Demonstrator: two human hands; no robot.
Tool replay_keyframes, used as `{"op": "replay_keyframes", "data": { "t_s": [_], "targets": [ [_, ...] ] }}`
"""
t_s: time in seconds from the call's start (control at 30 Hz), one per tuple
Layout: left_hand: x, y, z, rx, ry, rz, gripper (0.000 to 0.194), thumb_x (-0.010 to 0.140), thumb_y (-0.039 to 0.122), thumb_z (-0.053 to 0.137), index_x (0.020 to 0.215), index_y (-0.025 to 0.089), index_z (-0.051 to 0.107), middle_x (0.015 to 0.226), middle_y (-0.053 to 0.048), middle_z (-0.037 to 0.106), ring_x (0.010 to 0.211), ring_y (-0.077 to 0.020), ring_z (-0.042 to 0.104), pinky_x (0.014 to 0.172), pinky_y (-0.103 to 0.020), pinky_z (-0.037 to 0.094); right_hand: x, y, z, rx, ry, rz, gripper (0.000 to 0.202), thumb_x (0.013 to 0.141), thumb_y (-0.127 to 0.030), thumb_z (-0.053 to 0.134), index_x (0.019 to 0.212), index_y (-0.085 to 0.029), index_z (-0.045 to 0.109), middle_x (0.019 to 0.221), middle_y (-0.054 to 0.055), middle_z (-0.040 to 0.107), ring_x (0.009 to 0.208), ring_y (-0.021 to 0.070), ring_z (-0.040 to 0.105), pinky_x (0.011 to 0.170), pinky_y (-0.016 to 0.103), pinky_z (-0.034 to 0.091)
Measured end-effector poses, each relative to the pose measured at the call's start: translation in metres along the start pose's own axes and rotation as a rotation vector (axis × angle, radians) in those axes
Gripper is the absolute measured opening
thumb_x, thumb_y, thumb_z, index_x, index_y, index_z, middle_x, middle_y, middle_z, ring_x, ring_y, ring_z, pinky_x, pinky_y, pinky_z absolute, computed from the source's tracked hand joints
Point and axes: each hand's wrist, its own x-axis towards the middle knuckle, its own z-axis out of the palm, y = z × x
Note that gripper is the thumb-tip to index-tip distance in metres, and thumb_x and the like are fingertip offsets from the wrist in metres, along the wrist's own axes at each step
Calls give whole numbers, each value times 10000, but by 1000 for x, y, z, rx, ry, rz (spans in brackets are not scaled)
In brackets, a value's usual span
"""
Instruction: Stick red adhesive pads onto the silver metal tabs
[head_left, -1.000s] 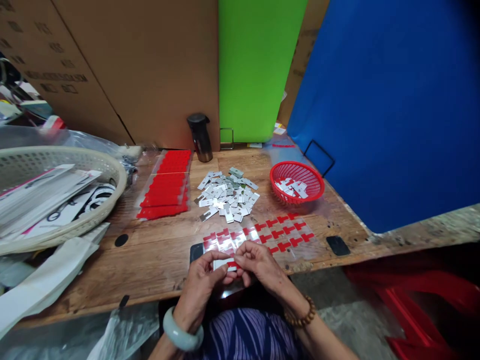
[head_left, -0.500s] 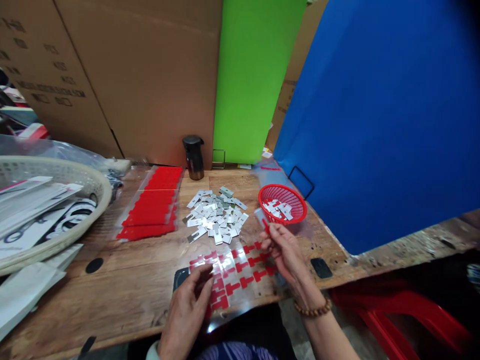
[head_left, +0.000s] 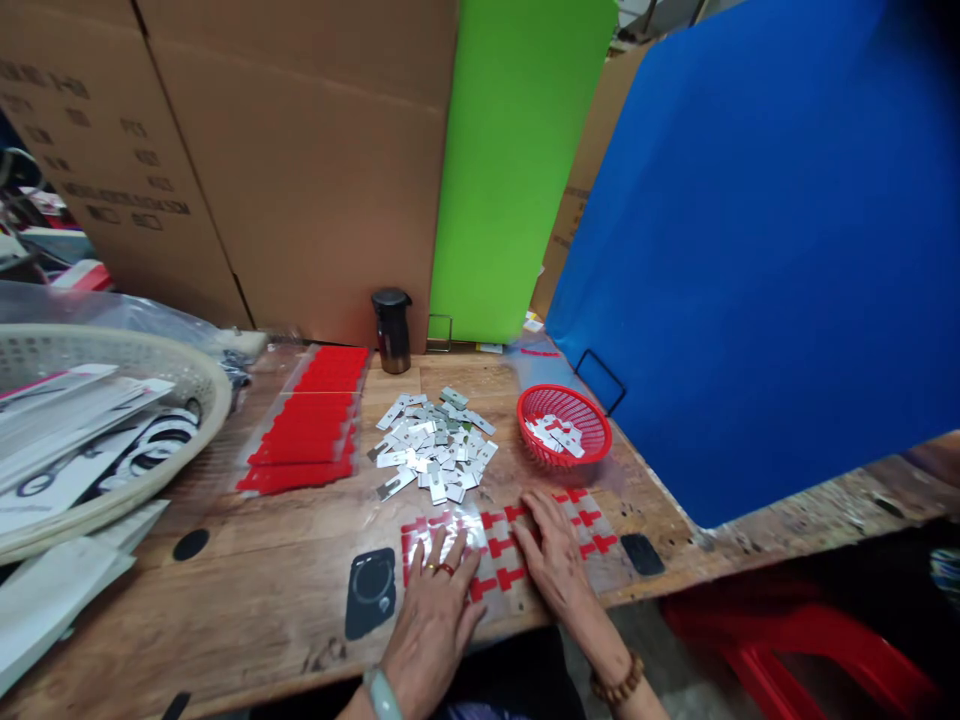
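My left hand (head_left: 435, 615) lies with its fingers spread on the left part of a clear sheet of red T-shaped stickers (head_left: 510, 578). On the same sheet, toward its right half, rests my right hand (head_left: 553, 550), palm down with fingers stretched out and nothing visible in them. Just beyond the sheet is a heap of flat metal plates (head_left: 439, 450) with slots and small holes. A red plastic basket (head_left: 600, 435) stands behind my right hand, and several plates, some with red on them, lie inside it.
Stacked red sticker sheets (head_left: 304, 430) lie left of the heap. A black lidded cup (head_left: 393, 335) stands at the back. A big whitish basket (head_left: 217, 400) holds packaged items at the left. Cardboard (head_left: 315, 180), a green panel (head_left: 510, 180) and a blue panel (head_left: 750, 280) wall the table.
The plate with a red sticker has left my right hand, which has come down flat onto the sheet. The sheet has shifted right, and my left hand has moved right with fingers spread.
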Motion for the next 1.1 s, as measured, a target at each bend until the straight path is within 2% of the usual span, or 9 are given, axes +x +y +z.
{"op": "replay_keyframes", "data": {
  "t_s": [0.13, 0.27, 0.4, 0.53, 0.63, 0.73, 0.83, 0.93, 1.1],
  "targets": [
    [10, 11, -2, -23, -45, 3, 506, 779, 162, 548, 1276, 210, 464, 1394, -127, 412, 1314, -320, 287, 1017, -574, 275, -2, 27, 4, -157, 9, -48, 397, 839, -320, 462, 1179, -134, 545, 1265, 160, 517, 1220, 292, 412, 1007, 496, 325],
    [13, 15, -5, -75, -50, -21, 510, 751, 132, 572, 1250, 195, 483, 1383, -136, 425, 1306, -332, 298, 1006, -587, 289, 4, 28, 2, -195, 19, -52, 371, 833, -322, 459, 1121, -116, 571, 1197, 179, 553, 1151, 306, 467, 965, 503, 361],
    [9, 10, -6, -137, 38, -6, 493, 751, 111, 566, 1231, 194, 490, 1365, -135, 447, 1310, -322, 296, 997, -576, 321, 18, 0, 0, -121, 47, -37, 297, 840, -259, 441, 1082, -143, 569, 1114, 157, 584, 1083, 282, 506, 945, 480, 376],
    [2, 6, -13, -179, 121, -15, 387, 800, 142, 517, 1183, 199, 534, 1309, -127, 513, 1265, -293, 388, 1007, -554, 330, 35, -41, 6, 104, -85, -94, 240, 851, -215, 425, 1043, -170, 561, 998, 107, 611, 934, 223, 575, 847, 376, 456],
    [-4, 4, -27, -254, 167, -126, 327, 827, 188, 483, 1142, 200, 572, 1231, -130, 580, 1158, -264, 518, 963, -469, 420, 40, -66, 20, 144, -152, -196, 222, 857, -236, 440, 1044, -180, 547, 1011, 103, 599, 965, 226, 564, 853, 364, 448],
    [-10, 1, -45, -374, 194, -294, 301, 836, 241, 472, 1105, 200, 602, 1133, -121, 641, 1055, -249, 591, 907, -401, 472, 41, -79, 41, 72, -122, -246, 255, 838, -270, 487, 1069, -173, 532, 1085, 135, 575, 1049, 265, 520, 891, 400, 413],
    [-14, -3, -62, -498, 196, -435, 290, 840, 289, 471, 1065, 197, 628, 1082, -111, 664, 1012, -247, 606, 910, -391, 455, 47, -86, 55, 29, -139, -98, 223, 803, -207, 500, 1018, -166, 543, 1030, 141, 587, 998, 276, 528, 850, 403, 406],
    [-16, -7, -71, -608, 216, -523, 276, 821, 329, 504, 1014, 202, 655, 1046, -100, 678, 996, -250, 606, 909, -376, 442, 57, -88, 59, 115, -202, 55, 222, 739, -129, 503, 953, -166, 549, 931, 115, 596, 895, 248, 544, 779, 356, 402],
    [-12, -12, -74, -801, 252, -600, 263, 772, 355, 576, 949, 184, 670, 984, -95, 694, 944, -239, 621, 863, -333, 457, 70, -79, 55, 303, -268, 129, 122, 660, -110, 527, 761, -174, 548, 658, 4, 561, 640, 156, 524, 592, 254, 383]
  ]
}}
